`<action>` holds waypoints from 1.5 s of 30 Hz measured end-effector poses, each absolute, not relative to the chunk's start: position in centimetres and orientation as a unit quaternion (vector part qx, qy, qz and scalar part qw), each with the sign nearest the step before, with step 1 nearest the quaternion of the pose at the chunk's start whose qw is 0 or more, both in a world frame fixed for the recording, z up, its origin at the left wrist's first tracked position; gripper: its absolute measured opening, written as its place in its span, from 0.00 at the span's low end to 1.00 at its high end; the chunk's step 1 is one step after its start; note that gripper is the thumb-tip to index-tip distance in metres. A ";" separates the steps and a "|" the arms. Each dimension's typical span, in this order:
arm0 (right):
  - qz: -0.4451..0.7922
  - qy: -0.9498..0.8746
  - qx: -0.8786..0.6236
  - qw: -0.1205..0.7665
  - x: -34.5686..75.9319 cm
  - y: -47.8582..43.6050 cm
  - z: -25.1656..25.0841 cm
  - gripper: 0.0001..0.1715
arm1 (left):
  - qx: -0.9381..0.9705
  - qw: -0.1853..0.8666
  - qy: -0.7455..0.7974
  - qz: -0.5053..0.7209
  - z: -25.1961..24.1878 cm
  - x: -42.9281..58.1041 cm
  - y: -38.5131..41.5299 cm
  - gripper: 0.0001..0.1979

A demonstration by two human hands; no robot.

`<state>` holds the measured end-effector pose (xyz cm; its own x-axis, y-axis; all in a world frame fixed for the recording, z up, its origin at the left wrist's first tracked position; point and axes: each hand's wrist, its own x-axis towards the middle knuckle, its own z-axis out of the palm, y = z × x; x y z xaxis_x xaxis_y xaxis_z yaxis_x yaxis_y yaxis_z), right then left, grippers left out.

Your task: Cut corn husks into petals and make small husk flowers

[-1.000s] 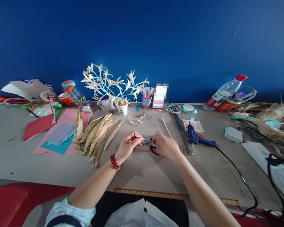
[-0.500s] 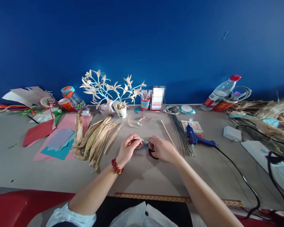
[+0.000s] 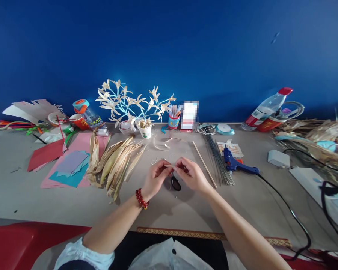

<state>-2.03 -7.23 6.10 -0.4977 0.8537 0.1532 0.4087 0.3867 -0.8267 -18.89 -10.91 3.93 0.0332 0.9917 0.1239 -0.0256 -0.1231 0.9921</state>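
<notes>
Blue wall at the back, grey table (image 3: 169, 213) in front, full of craft stuff. Close together over the middle of the table: left hand (image 3: 154, 179) and right hand (image 3: 192, 175), fingertips pinching the two ends of a thin pale husk strip (image 3: 169, 166), other fingers curled. Just under and between the hands, black scissors (image 3: 175, 183); hard to tell if touching a finger. Left of the hands, a pile of dry corn husks (image 3: 115, 161) beside coloured paper (image 3: 67, 165). Right of the hands, a wooden stick (image 3: 204, 164), thin wires (image 3: 218, 161) and a blue glue gun (image 3: 238, 165). Far back, a white husk flower tree (image 3: 129, 99)
</notes>
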 end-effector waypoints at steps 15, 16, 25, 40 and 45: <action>0.252 -0.833 -0.392 0.299 -2.3 -7.8 5.7 0.07 | 0.667 0.254 0.505 0.486 4.5 -18.9 -11.4 0.05; 0.242 -0.835 -0.390 0.304 -2.4 -7.8 5.6 0.07 | 0.671 0.240 0.506 0.486 4.5 -18.9 -11.4 0.05; 0.155 -0.832 -0.382 0.370 -2.4 -8.4 5.6 0.10 | 0.652 0.158 0.554 0.494 4.0 -19.6 -10.7 0.03; 0.147 -0.814 -0.362 0.431 -2.7 -8.2 5.1 0.10 | 0.736 0.077 0.490 0.461 4.9 -18.7 -10.7 0.06; 0.142 -0.797 -0.370 0.457 -2.3 -8.2 5.3 0.08 | 0.680 0.094 0.544 0.482 4.6 -20.1 -10.3 0.05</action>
<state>-2.32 -8.15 5.35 -0.3091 0.7183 0.6233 0.4595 0.6866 -0.5634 -20.06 -10.34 4.65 -0.0565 0.8309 0.5536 0.6500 -0.3903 0.6521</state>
